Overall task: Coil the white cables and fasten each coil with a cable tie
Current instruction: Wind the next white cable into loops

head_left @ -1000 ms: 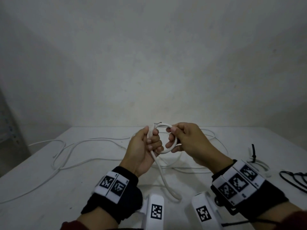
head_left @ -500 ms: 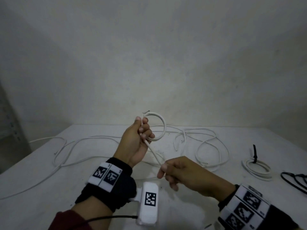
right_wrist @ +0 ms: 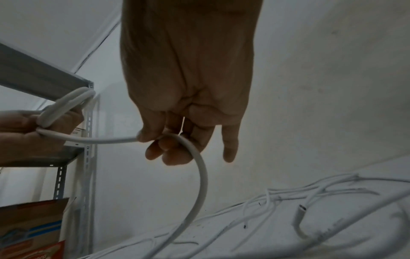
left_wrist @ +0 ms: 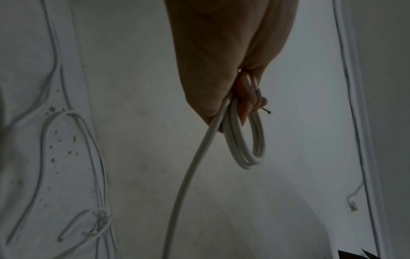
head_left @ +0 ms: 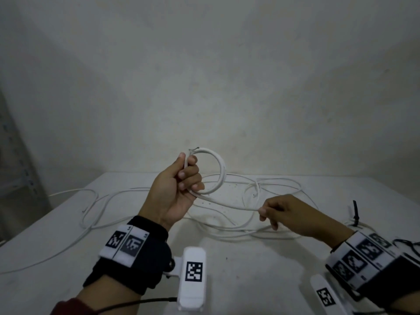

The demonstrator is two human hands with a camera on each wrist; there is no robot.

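Two loops of round white plastic cable (head_left: 220, 171) gripped in left hand (head_left: 176, 189), frame centre; right hand (head_left: 288, 212) pinches its trailing length, lower right.

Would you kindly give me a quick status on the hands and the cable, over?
Left hand grips small white cable coil. Right hand pinches its free run. Loose white cables tangled on table below.
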